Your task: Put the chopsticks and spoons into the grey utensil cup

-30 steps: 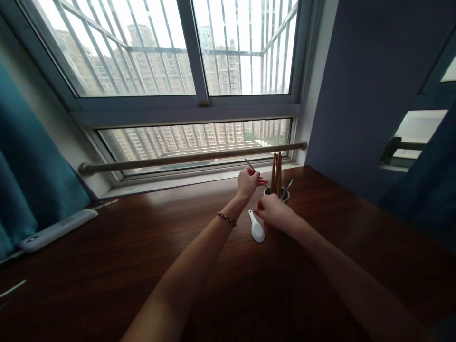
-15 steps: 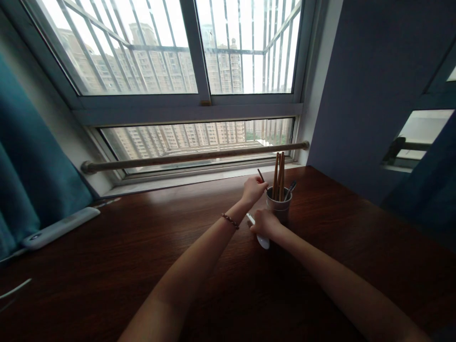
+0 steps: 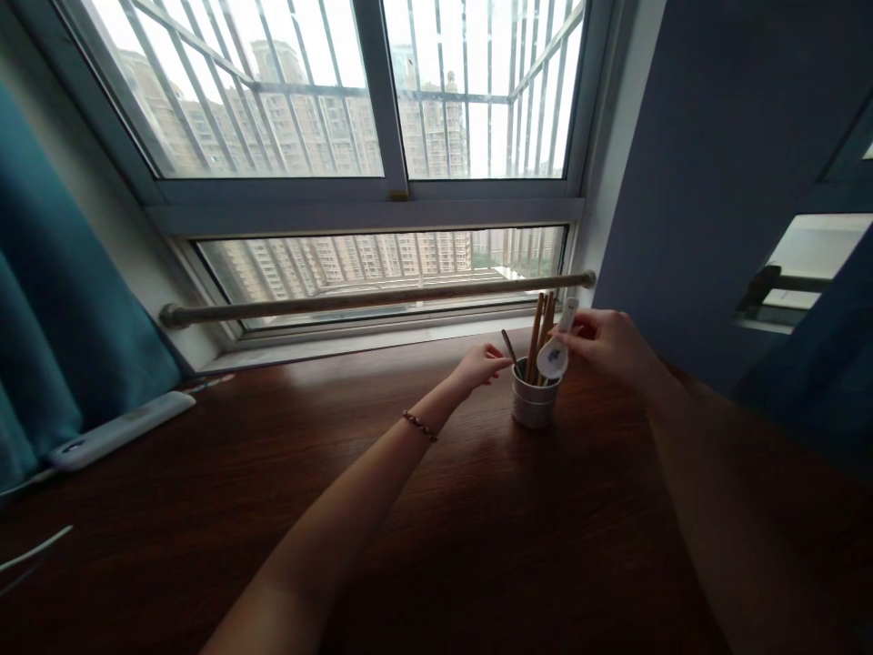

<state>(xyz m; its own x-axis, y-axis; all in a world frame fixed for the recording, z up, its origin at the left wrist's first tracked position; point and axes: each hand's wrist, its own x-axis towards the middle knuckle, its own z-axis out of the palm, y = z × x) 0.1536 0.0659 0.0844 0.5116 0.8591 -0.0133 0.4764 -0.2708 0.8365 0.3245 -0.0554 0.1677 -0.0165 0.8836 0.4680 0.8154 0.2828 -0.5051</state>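
**White spoon held over the cup**

Right of centre in the frame, the right hand (image 3: 609, 346) pinches a white spoon (image 3: 556, 353) by its handle, bowl hanging down just above the rim of a small cup (image 3: 534, 404). The cup stands on the dark wooden table (image 3: 273, 509) near the window sill and already holds several wooden chopsticks (image 3: 538, 329), upright and leaning slightly.

The left hand (image 3: 481, 366) sits just left of the cup, fingers pressed together on the thin dark handle of a utensil (image 3: 508, 346) that slants into the cup.

The spoon looks like glazed ceramic: stiff, light, smooth enough to slip, and likely to chip if it knocks the cup's rim. The handle, where the fingers already grip it, seems the safest place to hold, keeping the bowl free.

At the far left of the frame a flat white device (image 3: 123, 429) lies on the table beside a teal curtain (image 3: 47, 337).
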